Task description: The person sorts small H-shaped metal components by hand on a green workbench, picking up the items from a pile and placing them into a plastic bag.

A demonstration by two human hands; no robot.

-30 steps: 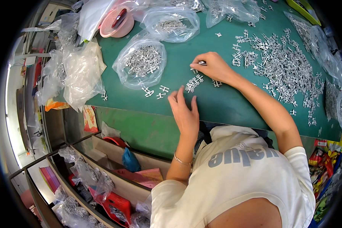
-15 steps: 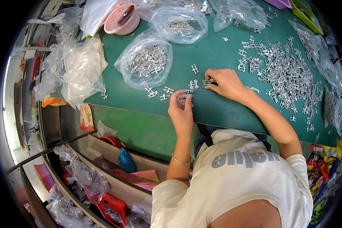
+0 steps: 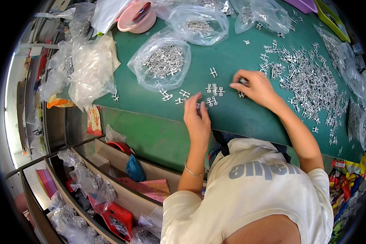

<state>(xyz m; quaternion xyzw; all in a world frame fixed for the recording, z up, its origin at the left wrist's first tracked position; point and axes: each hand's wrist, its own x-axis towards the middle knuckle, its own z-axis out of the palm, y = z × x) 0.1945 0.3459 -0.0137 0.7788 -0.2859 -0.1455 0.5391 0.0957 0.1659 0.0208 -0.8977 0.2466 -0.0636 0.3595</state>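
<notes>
Since the earlier frame, the right hand (image 3: 254, 87) has shifted rightward from the small silver cluster (image 3: 212, 90), fingertips narrowed on a blurred silver piece (image 3: 243, 81). I see the left hand (image 3: 197, 118) half-curled over the front edge of the table (image 3: 240, 122); its grip I cannot tell. Bare green separates cluster from edge.

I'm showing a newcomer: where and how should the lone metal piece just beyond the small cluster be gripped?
Probably pinch the lone metal piece across its middle, from above and the right: its ends seem forked, bare green tabletop surrounds it, and a filled bag stands to its left.
</notes>
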